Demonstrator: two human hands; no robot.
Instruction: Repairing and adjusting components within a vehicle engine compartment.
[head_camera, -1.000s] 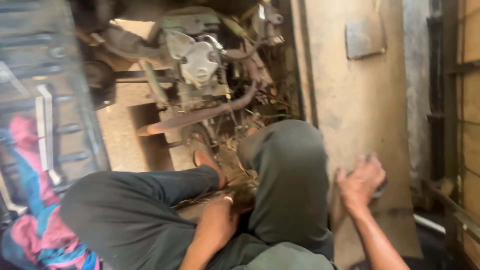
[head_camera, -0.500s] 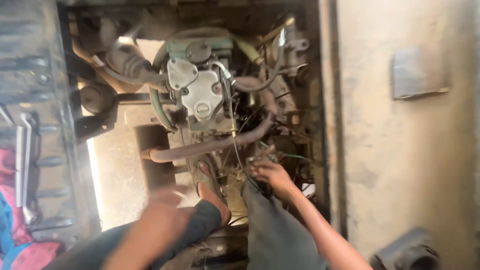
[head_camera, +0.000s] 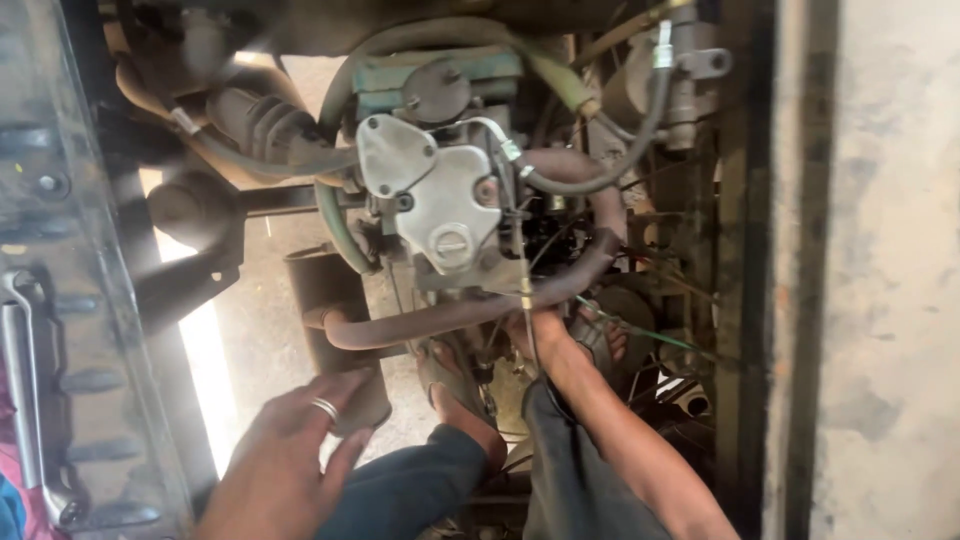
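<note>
A grimy engine sits below me, with a grey metal cover (head_camera: 440, 205) at its middle. A rusty brown pipe (head_camera: 470, 310) curves under the cover. My right hand (head_camera: 543, 335) reaches in just beneath this pipe, beside a thin cable (head_camera: 524, 290); its fingertips are hidden among the parts. My left hand (head_camera: 290, 455), a ring on one finger, is spread with fingers apart and holds nothing. Its fingertips are at the lower end of a dark cylinder (head_camera: 335, 300). My sandalled foot (head_camera: 455, 390) rests between the two hands.
Grey-green hoses (head_camera: 340, 225) loop around the engine top. Black rubber hoses (head_camera: 640, 130) and loose wires (head_camera: 660, 340) crowd the right side. A dark ribbed panel (head_camera: 80, 330) with a metal handle runs down the left. A pale concrete wall (head_camera: 890, 270) stands at the right.
My right hand has moved from the floor at the right into the engine under the rusty pipe. My left hand has moved forward from my lap. The view has closed in on the engine.
</note>
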